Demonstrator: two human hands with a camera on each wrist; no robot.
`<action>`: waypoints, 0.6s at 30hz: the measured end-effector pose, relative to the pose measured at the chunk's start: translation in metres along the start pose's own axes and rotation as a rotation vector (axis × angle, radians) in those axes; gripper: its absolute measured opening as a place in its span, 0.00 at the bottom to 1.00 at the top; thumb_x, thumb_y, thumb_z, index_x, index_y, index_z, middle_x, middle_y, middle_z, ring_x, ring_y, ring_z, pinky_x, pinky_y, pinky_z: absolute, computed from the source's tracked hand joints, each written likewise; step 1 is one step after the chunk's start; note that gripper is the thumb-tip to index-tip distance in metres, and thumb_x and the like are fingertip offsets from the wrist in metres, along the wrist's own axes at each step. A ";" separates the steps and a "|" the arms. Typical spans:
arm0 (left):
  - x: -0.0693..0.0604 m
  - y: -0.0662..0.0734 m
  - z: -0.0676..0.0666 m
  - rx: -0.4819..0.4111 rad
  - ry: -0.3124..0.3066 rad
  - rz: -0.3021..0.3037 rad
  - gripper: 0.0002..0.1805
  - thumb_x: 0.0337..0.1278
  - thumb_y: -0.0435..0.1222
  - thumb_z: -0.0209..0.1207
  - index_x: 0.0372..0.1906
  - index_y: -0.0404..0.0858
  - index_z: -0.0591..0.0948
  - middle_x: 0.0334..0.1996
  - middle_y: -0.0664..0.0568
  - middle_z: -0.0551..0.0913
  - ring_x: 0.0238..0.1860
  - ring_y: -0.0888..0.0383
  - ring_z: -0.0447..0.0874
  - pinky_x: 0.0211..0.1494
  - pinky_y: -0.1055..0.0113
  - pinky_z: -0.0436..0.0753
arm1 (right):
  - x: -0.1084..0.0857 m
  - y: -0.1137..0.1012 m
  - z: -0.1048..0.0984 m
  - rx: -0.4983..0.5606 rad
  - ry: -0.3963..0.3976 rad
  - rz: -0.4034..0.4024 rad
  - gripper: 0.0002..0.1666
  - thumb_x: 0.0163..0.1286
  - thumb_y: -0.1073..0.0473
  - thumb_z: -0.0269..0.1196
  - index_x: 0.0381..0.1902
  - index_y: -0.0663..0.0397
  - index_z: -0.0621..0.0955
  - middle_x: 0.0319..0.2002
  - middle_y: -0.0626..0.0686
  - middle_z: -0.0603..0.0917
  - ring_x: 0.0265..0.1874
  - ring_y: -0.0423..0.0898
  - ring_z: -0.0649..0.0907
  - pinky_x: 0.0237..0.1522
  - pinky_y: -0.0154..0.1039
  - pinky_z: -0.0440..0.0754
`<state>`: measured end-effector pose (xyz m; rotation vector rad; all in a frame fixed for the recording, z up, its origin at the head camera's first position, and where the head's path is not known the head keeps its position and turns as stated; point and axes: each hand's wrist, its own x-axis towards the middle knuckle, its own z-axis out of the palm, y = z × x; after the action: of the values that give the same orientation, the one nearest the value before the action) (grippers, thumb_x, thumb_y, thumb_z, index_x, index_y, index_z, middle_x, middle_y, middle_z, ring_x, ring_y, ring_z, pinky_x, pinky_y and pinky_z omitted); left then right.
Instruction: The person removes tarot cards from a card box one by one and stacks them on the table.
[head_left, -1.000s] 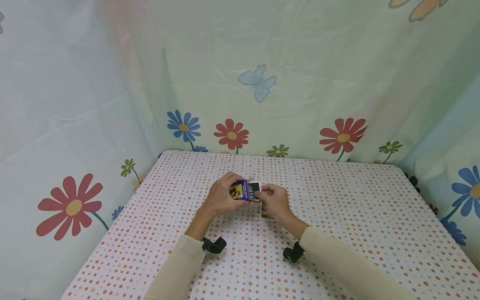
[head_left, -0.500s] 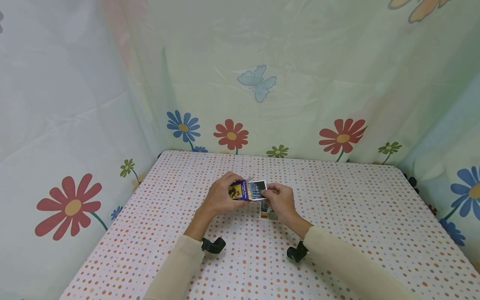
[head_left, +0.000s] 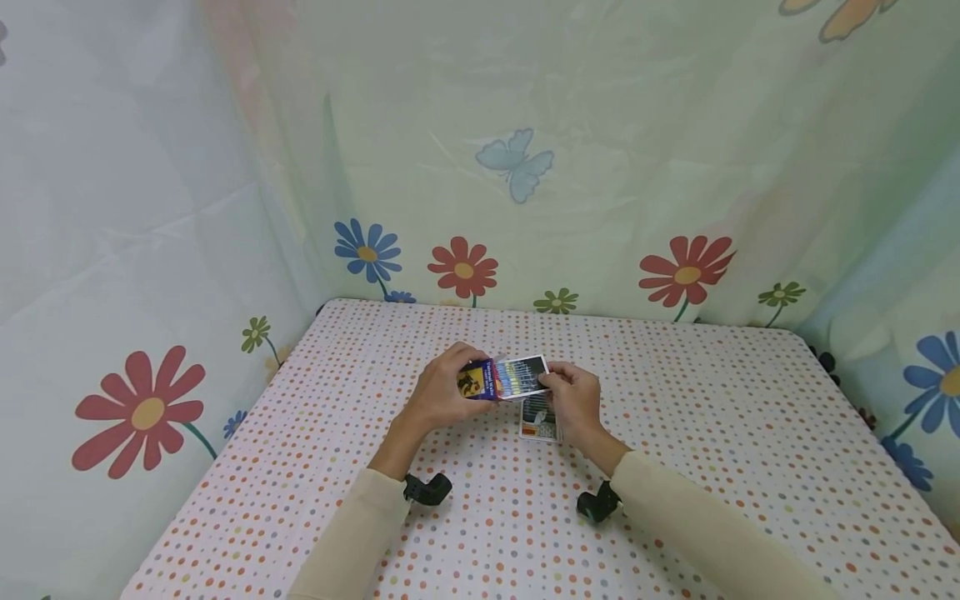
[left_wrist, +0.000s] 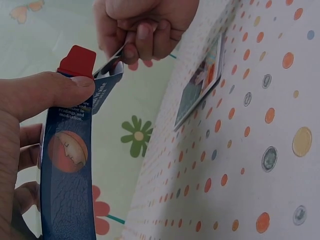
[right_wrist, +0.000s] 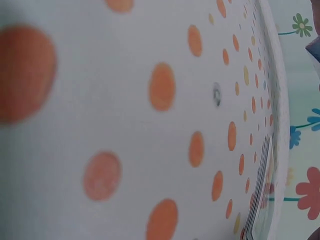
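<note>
My left hand (head_left: 438, 396) grips a small dark blue tarot card box (head_left: 472, 382) with a yellow picture on its face, held above the table. In the left wrist view the thumb presses the box's narrow side, just below a red flap (left_wrist: 80, 61). A picture card (head_left: 522, 377) with a white border sticks out of the box's right end. Thumb and fingers of my right hand (head_left: 577, 404) pinch that card's outer end. Below the right hand, a stack of cards (head_left: 538, 421) lies face up on the table, partly covered by the hand.
A white cloth with coloured dots covers the table (head_left: 675, 417). Behind it hangs a curtain (head_left: 600, 183) printed with flowers and a butterfly. A black wrist device (head_left: 427, 490) sits at the left wrist and another (head_left: 598, 503) at the right.
My right hand has moved rightward, drawing the card farther out of the box. More of the stack on the table shows. The left hand and box have stayed nearly still.
</note>
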<state>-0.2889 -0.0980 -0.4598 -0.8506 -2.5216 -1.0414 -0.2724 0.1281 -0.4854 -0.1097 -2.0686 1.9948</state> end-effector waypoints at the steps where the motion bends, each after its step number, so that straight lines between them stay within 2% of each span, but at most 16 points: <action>1: 0.000 0.000 0.000 0.002 -0.001 -0.003 0.36 0.36 0.43 0.82 0.57 0.44 0.80 0.52 0.54 0.80 0.51 0.55 0.79 0.56 0.56 0.81 | 0.000 0.000 0.000 0.005 0.013 0.000 0.13 0.68 0.70 0.61 0.48 0.70 0.84 0.27 0.56 0.82 0.18 0.41 0.72 0.19 0.31 0.69; 5: 0.000 0.001 -0.001 0.003 -0.008 -0.006 0.37 0.36 0.43 0.82 0.57 0.45 0.80 0.53 0.54 0.80 0.53 0.55 0.80 0.57 0.55 0.81 | 0.003 0.001 -0.001 0.026 0.038 0.002 0.13 0.68 0.69 0.60 0.48 0.70 0.85 0.28 0.55 0.82 0.16 0.40 0.71 0.19 0.31 0.68; 13: 0.000 0.002 -0.001 -0.012 -0.021 0.007 0.36 0.36 0.42 0.82 0.57 0.44 0.80 0.53 0.54 0.80 0.53 0.55 0.80 0.57 0.55 0.81 | 0.006 0.004 -0.001 0.038 0.033 0.023 0.19 0.74 0.67 0.57 0.59 0.68 0.81 0.39 0.63 0.84 0.16 0.38 0.71 0.19 0.30 0.69; 18: 0.001 0.002 -0.002 -0.016 -0.023 0.010 0.36 0.36 0.42 0.82 0.57 0.43 0.80 0.53 0.53 0.80 0.53 0.55 0.80 0.57 0.55 0.81 | 0.007 0.004 0.000 0.028 0.035 -0.004 0.20 0.76 0.64 0.57 0.61 0.64 0.81 0.35 0.60 0.80 0.14 0.38 0.70 0.18 0.31 0.69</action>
<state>-0.2884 -0.0978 -0.4572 -0.8836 -2.5283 -1.0561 -0.2797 0.1300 -0.4883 -0.1340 -2.0165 2.0045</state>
